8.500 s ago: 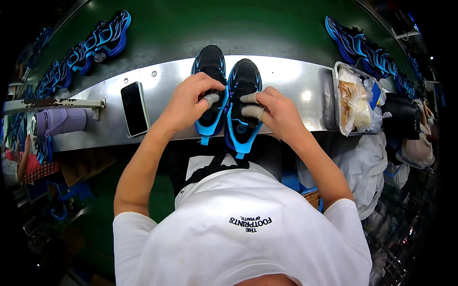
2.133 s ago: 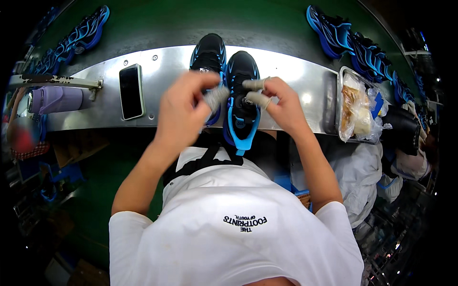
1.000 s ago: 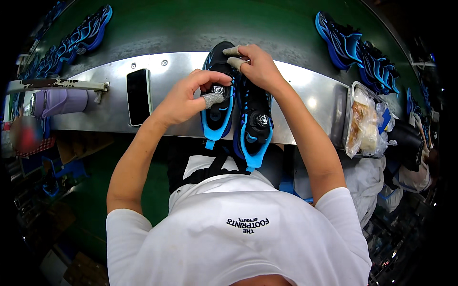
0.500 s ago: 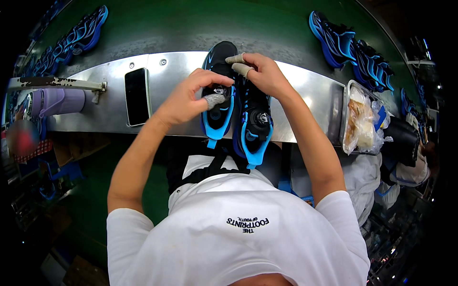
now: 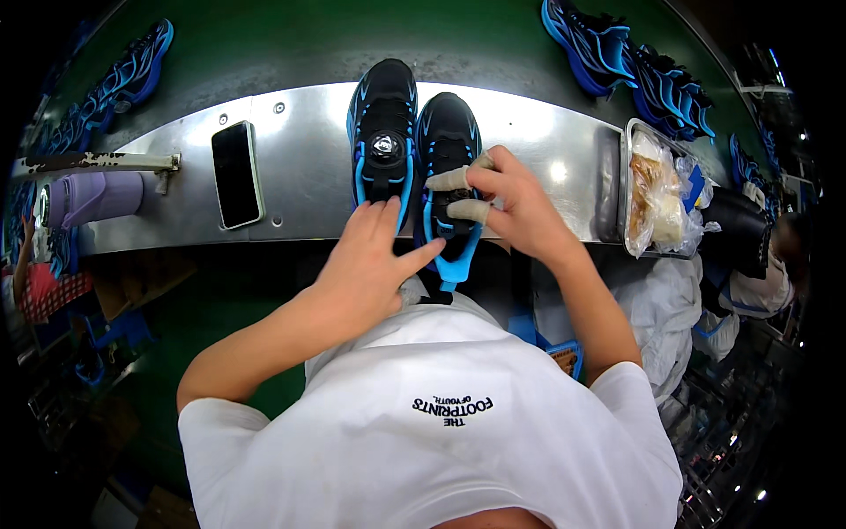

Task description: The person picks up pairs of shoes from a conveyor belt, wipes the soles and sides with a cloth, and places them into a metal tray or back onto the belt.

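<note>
Left shoe (image 5: 384,110), right shoe (image 5: 448,132) at near edge of worktop (image 5: 308,159): probably light, soft-topped, firm-soled; hold heels. Left hand (image 5: 366,264), right hand (image 5: 520,207) on them; whether clamped, cannot tell.

left shoe (image 5: 384,95) | black-and-blue, upright, dial (image 5: 385,148) showing | right shoe (image 5: 447,123) | matching, upright, alongside

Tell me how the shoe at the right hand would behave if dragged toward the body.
The shoe at the right hand probably won't roll, since it sits long and flat with its opening up. It might tip, as its heel appears to reach past the edge of the metal ledge. Its light-blue collar may flex, being an open loop.
</note>
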`<action>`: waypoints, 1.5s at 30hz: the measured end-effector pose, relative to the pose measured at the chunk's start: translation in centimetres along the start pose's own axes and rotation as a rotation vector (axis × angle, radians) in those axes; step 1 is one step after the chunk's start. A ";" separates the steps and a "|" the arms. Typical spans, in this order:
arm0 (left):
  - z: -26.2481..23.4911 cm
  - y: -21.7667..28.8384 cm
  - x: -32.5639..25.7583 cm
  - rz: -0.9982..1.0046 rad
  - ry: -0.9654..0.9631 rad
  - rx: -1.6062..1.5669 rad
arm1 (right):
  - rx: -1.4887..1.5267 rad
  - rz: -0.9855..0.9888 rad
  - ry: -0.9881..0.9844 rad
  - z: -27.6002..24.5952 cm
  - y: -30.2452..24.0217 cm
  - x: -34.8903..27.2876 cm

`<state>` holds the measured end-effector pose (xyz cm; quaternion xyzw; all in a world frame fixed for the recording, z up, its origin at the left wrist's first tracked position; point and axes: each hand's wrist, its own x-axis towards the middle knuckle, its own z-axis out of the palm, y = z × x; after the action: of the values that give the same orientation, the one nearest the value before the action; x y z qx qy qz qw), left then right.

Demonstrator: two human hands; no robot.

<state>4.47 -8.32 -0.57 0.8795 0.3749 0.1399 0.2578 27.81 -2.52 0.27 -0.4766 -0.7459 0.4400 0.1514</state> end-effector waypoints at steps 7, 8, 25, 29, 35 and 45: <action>0.0 -4.8 5.0 -0.032 -0.104 -0.033 | 0.079 -0.055 0.142 -3.0 1.7 1.0; -0.8 -6.6 5.9 0.024 -0.039 0.000 | 0.026 -0.005 0.187 -4.7 2.7 1.0; -5.4 -25.4 12.8 -0.328 0.664 0.442 | -0.861 0.281 0.597 -23.3 23.4 6.8; -4.7 -18.9 8.5 -0.344 0.688 0.234 | -1.156 0.408 0.685 -27.0 22.9 4.4; -0.3 -14.8 5.8 -0.434 0.537 -0.251 | -0.821 0.844 0.395 -29.8 24.7 5.1; 4.6 -7.6 14.3 -0.466 0.595 -0.767 | -0.775 0.006 0.230 -11.1 6.9 8.2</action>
<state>11.70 4.98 -7.90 0.5382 0.5390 0.4489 0.4673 34.90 11.15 -0.54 -0.5465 -0.8334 0.0704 0.0416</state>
